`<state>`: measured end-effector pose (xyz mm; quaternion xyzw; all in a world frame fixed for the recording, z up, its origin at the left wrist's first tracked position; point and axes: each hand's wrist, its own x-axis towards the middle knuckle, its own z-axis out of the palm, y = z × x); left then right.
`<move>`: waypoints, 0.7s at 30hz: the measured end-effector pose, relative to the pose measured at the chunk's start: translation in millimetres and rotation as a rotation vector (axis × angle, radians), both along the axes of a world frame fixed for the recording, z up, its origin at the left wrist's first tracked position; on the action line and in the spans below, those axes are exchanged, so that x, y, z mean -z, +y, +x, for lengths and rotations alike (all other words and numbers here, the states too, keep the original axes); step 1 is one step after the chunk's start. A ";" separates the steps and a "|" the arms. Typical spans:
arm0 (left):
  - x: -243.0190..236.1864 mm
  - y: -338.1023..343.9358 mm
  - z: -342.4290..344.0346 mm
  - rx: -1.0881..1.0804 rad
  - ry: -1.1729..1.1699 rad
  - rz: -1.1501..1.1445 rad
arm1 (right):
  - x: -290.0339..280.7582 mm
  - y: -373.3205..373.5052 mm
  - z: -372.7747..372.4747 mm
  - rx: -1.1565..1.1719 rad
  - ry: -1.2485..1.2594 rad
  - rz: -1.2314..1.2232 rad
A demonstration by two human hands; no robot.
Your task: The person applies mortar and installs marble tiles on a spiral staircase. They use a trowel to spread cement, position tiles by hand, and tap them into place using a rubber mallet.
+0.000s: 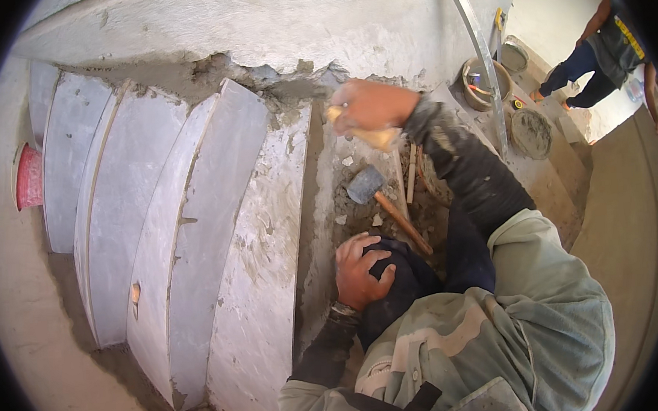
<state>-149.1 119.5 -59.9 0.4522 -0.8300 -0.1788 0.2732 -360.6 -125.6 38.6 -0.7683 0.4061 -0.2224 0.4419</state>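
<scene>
Currently | right hand [374, 105] grips tan tool [377, 138], beyond mallet [367, 185] | left hand [361, 273] loose, nearside of mallet | advisable: steady strokes

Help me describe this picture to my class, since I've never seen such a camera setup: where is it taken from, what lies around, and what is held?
There is no machine here, just a person working bare-handed. The one picture comes from a wide fisheye camera on that person's head, looking down, so straight edges bend.

The right hand grips a pale yellow object, too blurred to name for certain. The left hand rests, fingers spread, at the dark-clothed knee, holding nothing.

In front, a hammer with a grey head and brown wooden handle lies on loose grey rubble. To the left, broad grey slabs are arranged like stairs. At upper right are a long silver metal bar, a round bucket and another person.
</scene>
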 end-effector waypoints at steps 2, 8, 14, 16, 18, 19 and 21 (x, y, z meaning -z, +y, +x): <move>-0.9 0.1 0.4 0.004 -0.011 0.008 | 9.8 -8.9 23.5 0.003 0.028 -0.030; 1.5 -0.6 -0.2 -0.010 0.003 -0.008 | -9.2 -10.4 9.3 -0.114 0.037 -0.081; 0.3 1.4 2.6 -0.024 -0.005 0.023 | -22.0 59.1 -26.8 -0.025 -0.499 0.423; -0.3 -4.1 -0.6 -0.005 0.010 0.009 | -5.3 87.2 -15.0 0.083 -0.747 0.613; 0.1 -2.6 -0.9 0.005 0.023 0.017 | 6.9 105.7 -2.1 0.172 -0.906 0.713; -0.5 -1.5 -0.3 0.001 0.019 0.015 | 6.6 113.4 9.1 0.207 -0.942 0.709; 1.0 1.1 1.6 -0.015 0.021 0.023 | 11.0 116.1 25.7 0.231 -1.005 0.613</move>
